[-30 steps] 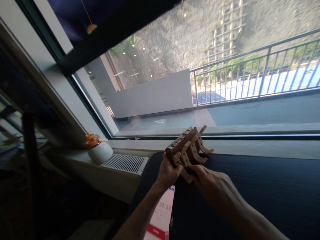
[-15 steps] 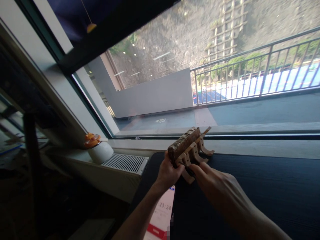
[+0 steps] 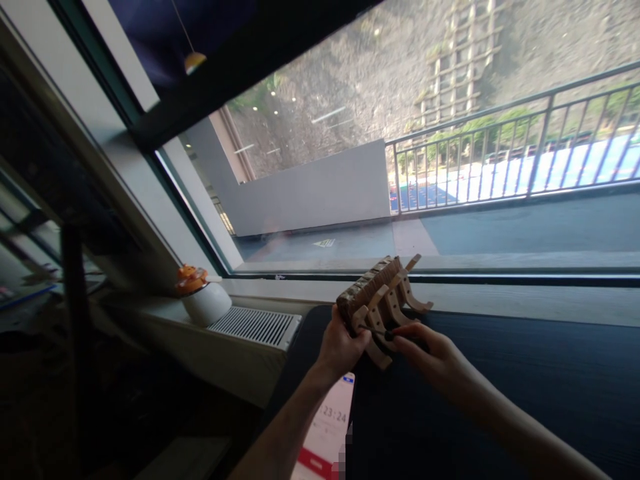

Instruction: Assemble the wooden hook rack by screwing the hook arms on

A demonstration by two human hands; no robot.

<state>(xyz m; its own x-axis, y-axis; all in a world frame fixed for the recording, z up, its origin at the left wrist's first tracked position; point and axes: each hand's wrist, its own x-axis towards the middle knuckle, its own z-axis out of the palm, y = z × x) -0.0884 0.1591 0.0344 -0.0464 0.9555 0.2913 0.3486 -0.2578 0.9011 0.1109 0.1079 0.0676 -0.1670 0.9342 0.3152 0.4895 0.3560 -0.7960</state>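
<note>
My left hand (image 3: 341, 347) is closed round the near end of a small wooden piece with curved legs (image 3: 395, 303). A brown, wrapped-looking block (image 3: 373, 283) lies along its upper side. In my right hand (image 3: 433, 350) is a screwdriver (image 3: 388, 335) with a dark handle, gripped by the fingers. Its thin shaft points left to the wooden part beside my left thumb. Whether the tip sits in a screw is too small to make out. Both hands hold the piece and tool just over the dark table (image 3: 525, 373).
A phone (image 3: 327, 423) showing a timer lies on the table under my left forearm. To the left stand a white pot with an orange top (image 3: 204, 300) and a white vent grille (image 3: 257, 327). The large window (image 3: 320, 193) with its sill rises behind the table.
My right hand has shifted slightly right and turned, so the screwdriver's dark handle and shaft show more plainly. My left hand keeps its hold on the wooden piece.
</note>
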